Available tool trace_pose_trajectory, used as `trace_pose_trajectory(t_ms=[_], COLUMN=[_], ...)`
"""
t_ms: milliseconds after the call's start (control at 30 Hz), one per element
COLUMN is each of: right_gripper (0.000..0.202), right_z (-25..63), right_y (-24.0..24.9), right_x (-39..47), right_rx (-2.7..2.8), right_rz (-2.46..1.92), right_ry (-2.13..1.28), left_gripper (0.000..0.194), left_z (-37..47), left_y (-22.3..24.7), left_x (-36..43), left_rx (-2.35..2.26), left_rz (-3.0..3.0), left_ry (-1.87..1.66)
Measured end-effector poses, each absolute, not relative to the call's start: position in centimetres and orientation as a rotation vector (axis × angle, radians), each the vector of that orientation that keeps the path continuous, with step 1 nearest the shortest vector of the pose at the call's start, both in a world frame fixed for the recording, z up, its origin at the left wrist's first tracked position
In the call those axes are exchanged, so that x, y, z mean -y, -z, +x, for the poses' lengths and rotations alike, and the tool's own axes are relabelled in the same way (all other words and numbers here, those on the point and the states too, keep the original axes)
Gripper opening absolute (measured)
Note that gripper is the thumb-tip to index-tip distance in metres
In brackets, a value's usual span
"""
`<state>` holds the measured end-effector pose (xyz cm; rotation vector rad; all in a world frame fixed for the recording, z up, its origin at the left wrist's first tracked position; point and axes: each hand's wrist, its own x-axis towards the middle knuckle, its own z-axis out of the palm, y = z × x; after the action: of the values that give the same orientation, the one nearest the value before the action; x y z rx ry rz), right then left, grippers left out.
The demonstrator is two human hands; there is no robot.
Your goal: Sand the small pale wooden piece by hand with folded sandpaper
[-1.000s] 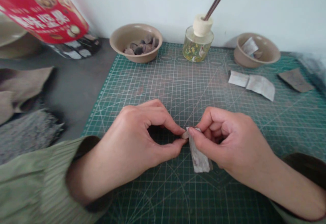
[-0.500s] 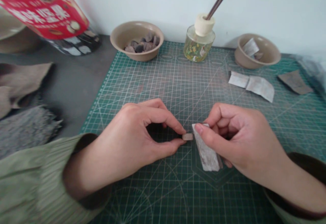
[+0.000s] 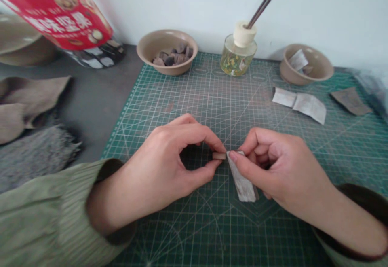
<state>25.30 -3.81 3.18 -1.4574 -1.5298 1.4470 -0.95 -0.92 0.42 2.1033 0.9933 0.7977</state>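
My left hand (image 3: 178,166) pinches a small, flat, brownish-grey chip (image 3: 218,156) between thumb and forefinger, just over the cutting mat (image 3: 188,226). My right hand (image 3: 275,162) is closed on a folded strip of what looks like worn sandpaper (image 3: 243,182), pale and smudged on the outside, with the thumb on its upper end. The chip's right end lies right at the strip's upper left corner; whether they touch I cannot tell. The right fingers behind the strip are partly hidden.
Behind stand a bowl of small stones (image 3: 167,48), a reed diffuser (image 3: 238,54) and a bowl with paper scraps (image 3: 306,66). Creased pale strips (image 3: 300,102) and a brown scrap (image 3: 351,101) lie right. Left are a red nut package (image 3: 72,20), brown cloth (image 3: 36,93) and grey fuzzy cloth (image 3: 39,153).
The chip has shifted leftward within my left fingertips, so it now reaches back into the gap behind them. Both hands keep their grips, and the view has moved slightly.
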Motion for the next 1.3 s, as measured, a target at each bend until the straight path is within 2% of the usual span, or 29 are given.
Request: trace_pose_trajectory(t_ms=[367, 667, 900, 1300], right_gripper=[0.044, 0.027, 0.025, 0.027], right_z=[25.2, 24.9, 24.8, 24.7], right_y=[-3.3, -2.6, -2.2, -2.2], right_x=[3.6, 3.8, 4.0, 4.0], right_rx=[1.439, 1.563, 1.641, 1.673], right_rz=[-1.404, -1.400, -1.386, -1.352], right_ry=[-1.493, -1.417, -1.273, -1.280], left_gripper=[0.012, 0.014, 0.016, 0.017], left_z=[-1.6, -1.5, -1.4, -1.2], left_y=[-0.1, -0.3, -0.3, -0.3], left_x=[0.9, 0.9, 1.2, 1.3], left_rx=[-1.024, -0.959, -1.018, -1.005], left_rz=[2.031, 2.081, 2.057, 2.007], left_ry=[-0.804, -0.815, -0.818, -0.828])
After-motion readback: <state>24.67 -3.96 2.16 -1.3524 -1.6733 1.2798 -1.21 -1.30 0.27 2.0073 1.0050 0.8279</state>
